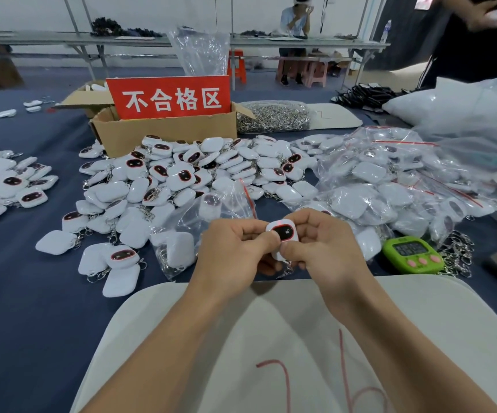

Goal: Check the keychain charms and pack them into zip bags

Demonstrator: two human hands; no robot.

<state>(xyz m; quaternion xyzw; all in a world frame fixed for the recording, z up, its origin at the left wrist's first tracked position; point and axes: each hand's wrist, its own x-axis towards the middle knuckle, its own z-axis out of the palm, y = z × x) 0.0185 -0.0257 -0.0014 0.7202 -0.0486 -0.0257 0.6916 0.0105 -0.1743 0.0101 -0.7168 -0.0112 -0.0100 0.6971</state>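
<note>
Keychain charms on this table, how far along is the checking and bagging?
Done: a heap of bagged charms lies at the right. In hand: the left hand and right hand pinch one charm near a partly filled zip bag. Left: a large loose pile in the middle and a second pile at the left edge, unbagged.

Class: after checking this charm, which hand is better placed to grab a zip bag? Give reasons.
Probably the left hand: the nearest zip bag lies just beyond it, and the right hand pinches the charm.
</note>
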